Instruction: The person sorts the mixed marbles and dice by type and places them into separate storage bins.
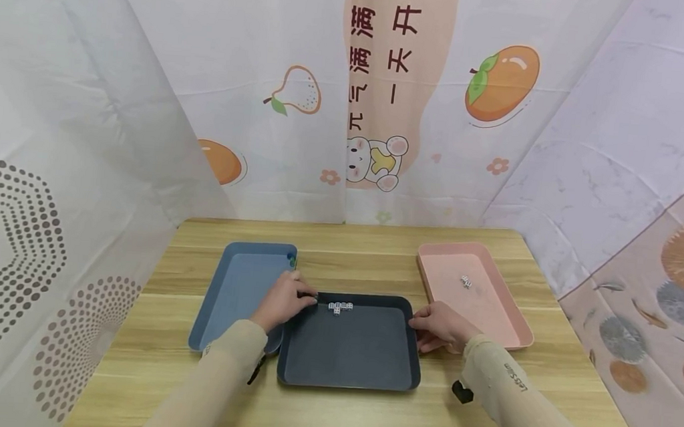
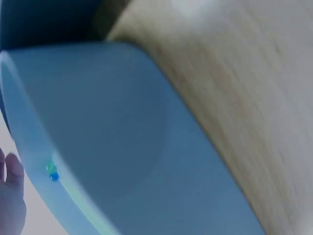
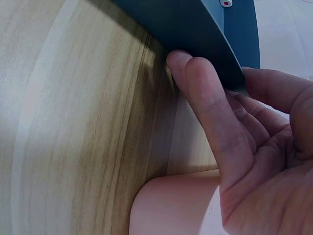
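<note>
Dark tray (image 1: pixel 350 358) lay between the table's (image 1: pixel 350 422) left and right edges, your right hand (image 1: pixel 444 325) pinching its right edge, your left hand (image 1: pixel 284 297) gripping its far-left corner, white dice (image 1: pixel 337 311) inside near that corner, pink tray (image 1: pixel 484 318) beyond, far right.

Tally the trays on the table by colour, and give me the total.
Blue tray: 1
Dark tray: 1
Pink tray: 1
Total: 3
</note>
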The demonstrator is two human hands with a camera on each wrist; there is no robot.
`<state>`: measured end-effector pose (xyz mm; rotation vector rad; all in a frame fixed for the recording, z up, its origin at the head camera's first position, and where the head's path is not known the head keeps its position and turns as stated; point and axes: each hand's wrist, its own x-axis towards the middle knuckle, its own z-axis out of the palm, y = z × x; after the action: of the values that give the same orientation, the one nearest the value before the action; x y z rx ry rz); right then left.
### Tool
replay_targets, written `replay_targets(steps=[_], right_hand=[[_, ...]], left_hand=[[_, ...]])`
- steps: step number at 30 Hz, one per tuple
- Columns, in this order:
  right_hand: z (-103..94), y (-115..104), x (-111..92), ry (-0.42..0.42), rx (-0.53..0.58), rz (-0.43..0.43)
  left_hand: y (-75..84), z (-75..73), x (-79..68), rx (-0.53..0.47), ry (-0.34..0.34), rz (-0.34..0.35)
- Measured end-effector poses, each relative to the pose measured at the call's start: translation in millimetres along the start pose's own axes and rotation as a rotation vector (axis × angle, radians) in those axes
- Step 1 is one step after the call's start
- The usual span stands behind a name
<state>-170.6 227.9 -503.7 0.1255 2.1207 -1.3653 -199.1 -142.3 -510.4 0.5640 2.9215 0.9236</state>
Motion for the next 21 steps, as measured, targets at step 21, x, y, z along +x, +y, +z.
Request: replay_targets(steps=[21], right_hand=[[-1.9, 0, 1, 0.002, -0.010, 0.013]], left_hand=[[-51.3, -44.6, -4.9, -0.082, 0.170, -0.192]])
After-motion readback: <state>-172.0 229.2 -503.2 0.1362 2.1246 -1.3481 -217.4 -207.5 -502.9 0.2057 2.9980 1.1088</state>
